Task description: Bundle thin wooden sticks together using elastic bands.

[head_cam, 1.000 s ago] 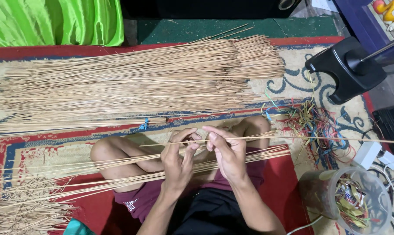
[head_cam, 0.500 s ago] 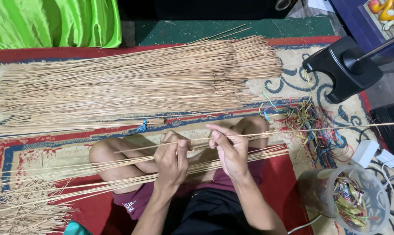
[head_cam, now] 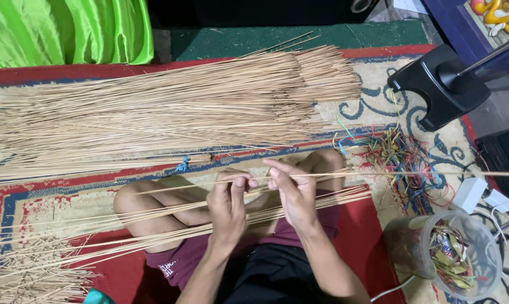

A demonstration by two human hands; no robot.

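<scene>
My left hand [head_cam: 229, 200] and my right hand [head_cam: 291, 188] are side by side above my crossed legs, both pinching one long thin stick [head_cam: 412, 174] that runs out to the right edge of the view. Under my hands a loose bunch of sticks [head_cam: 153, 225] lies slanted across my lap and legs. A large pile of the same pale sticks [head_cam: 170, 107] lies spread on the patterned rug [head_cam: 57, 202] ahead of my knees.
A tangle of coloured threads [head_cam: 403, 157] lies to my right. A clear plastic jar [head_cam: 462, 262] with scraps stands at lower right, next to white adapters [head_cam: 474, 194]. A black stand base [head_cam: 434, 84] sits at upper right, green cloth [head_cam: 68, 28] at upper left.
My hands have stayed over my lap, with fingers shifting along the single stick; the left hand's fingertips have closed onto it. The view has drifted slightly.
</scene>
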